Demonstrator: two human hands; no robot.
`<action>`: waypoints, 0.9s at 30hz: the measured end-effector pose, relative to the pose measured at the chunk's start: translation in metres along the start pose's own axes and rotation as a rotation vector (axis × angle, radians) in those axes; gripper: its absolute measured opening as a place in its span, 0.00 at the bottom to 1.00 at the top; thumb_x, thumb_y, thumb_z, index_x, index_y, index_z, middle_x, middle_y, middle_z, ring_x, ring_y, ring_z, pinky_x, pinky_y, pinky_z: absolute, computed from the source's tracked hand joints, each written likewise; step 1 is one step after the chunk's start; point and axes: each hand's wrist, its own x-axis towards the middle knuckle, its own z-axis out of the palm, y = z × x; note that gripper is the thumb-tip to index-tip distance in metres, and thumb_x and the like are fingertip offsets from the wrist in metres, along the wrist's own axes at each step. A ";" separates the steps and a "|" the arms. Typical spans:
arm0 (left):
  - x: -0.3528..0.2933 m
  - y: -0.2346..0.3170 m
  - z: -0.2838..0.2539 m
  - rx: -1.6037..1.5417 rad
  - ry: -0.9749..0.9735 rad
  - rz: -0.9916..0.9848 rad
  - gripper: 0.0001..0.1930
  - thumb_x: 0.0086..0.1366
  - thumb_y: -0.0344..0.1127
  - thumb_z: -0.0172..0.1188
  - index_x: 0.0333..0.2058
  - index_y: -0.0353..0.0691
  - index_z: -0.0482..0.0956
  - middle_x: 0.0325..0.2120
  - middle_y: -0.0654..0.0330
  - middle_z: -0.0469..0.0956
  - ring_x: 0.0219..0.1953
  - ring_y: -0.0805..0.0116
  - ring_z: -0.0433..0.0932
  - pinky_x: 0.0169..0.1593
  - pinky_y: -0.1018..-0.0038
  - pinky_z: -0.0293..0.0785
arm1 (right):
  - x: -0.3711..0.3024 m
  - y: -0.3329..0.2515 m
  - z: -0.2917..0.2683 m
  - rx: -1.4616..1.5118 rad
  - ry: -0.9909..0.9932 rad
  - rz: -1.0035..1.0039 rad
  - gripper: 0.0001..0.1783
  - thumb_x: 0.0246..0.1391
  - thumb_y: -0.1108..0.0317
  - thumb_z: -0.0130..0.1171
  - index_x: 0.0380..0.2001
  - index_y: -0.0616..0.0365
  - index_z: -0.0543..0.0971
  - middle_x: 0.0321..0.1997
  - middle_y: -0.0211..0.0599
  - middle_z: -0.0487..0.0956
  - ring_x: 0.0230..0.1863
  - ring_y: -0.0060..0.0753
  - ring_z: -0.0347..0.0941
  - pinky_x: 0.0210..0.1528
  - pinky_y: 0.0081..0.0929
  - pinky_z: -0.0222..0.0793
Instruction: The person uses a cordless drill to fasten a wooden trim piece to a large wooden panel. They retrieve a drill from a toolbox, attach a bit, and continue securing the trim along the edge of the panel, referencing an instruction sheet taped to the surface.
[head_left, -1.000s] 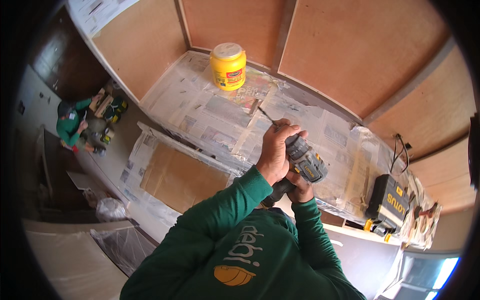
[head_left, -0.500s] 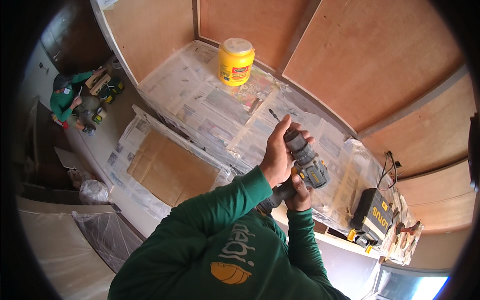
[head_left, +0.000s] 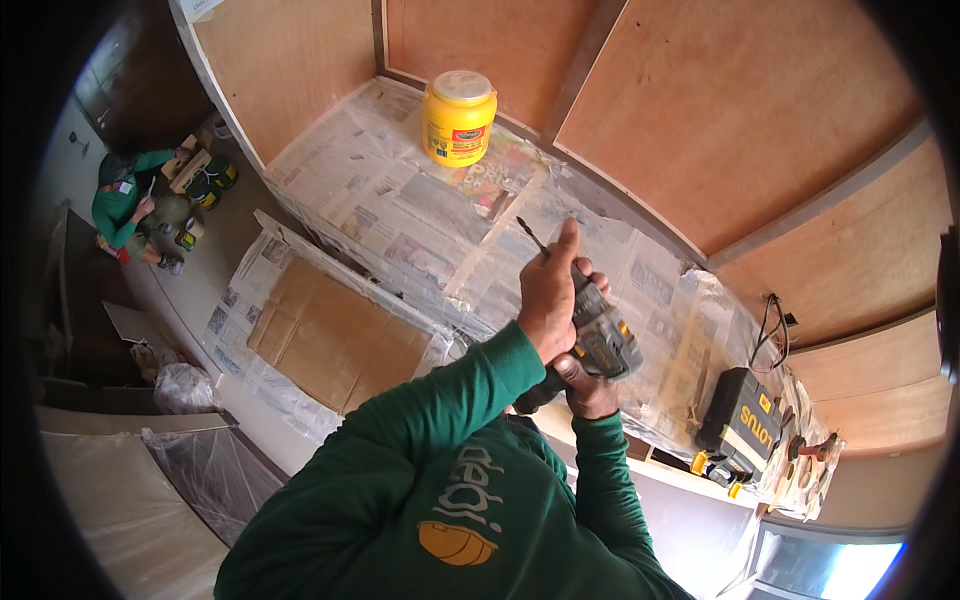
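A grey and black cordless drill (head_left: 607, 345) with a long thin bit (head_left: 531, 235) is held in front of my chest, the bit pointing up and to the left. My left hand (head_left: 550, 300) is wrapped around the chuck end, thumb raised along it. Below it, my right hand (head_left: 590, 390) grips the drill by its handle, and that grip is partly hidden. Both of my sleeves are green. Beneath the drill lies a bench covered with newspaper and plastic film (head_left: 400, 215).
A yellow lidded jar (head_left: 459, 120) stands at the bench's back. A black tool case (head_left: 738, 425) sits at the right, near a dark cable (head_left: 770, 335). Flat cardboard (head_left: 335, 335) covers a lower surface at left. Wood panels (head_left: 740, 120) rise behind. Another person (head_left: 120, 205) crouches far left.
My left hand has closed further over the chuck, covering more of it. The drill and its bit have shifted slightly left and turned. The view has moved a little.
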 end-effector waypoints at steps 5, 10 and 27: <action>-0.011 -0.004 -0.002 0.023 -0.018 -0.017 0.22 0.65 0.57 0.69 0.30 0.47 0.72 0.23 0.67 0.69 0.25 0.68 0.76 0.35 0.64 0.81 | 0.001 -0.002 -0.006 -0.003 -0.048 -0.063 0.32 0.49 0.64 0.78 0.58 0.58 0.78 0.53 0.34 0.82 0.52 0.32 0.77 0.55 0.33 0.74; -0.008 -0.007 -0.005 -0.009 -0.066 -0.022 0.22 0.64 0.54 0.71 0.30 0.46 0.71 0.23 0.65 0.70 0.23 0.68 0.77 0.33 0.66 0.80 | -0.002 0.007 -0.014 -0.342 0.023 -0.173 0.33 0.50 0.62 0.76 0.58 0.57 0.78 0.53 0.34 0.82 0.52 0.34 0.78 0.56 0.36 0.74; -0.025 -0.016 0.014 0.115 -0.021 0.094 0.21 0.64 0.50 0.73 0.28 0.40 0.74 0.20 0.65 0.74 0.22 0.74 0.77 0.30 0.75 0.78 | -0.005 0.021 -0.011 -0.149 0.133 -0.207 0.30 0.48 0.65 0.74 0.54 0.60 0.78 0.49 0.35 0.83 0.48 0.32 0.78 0.52 0.35 0.75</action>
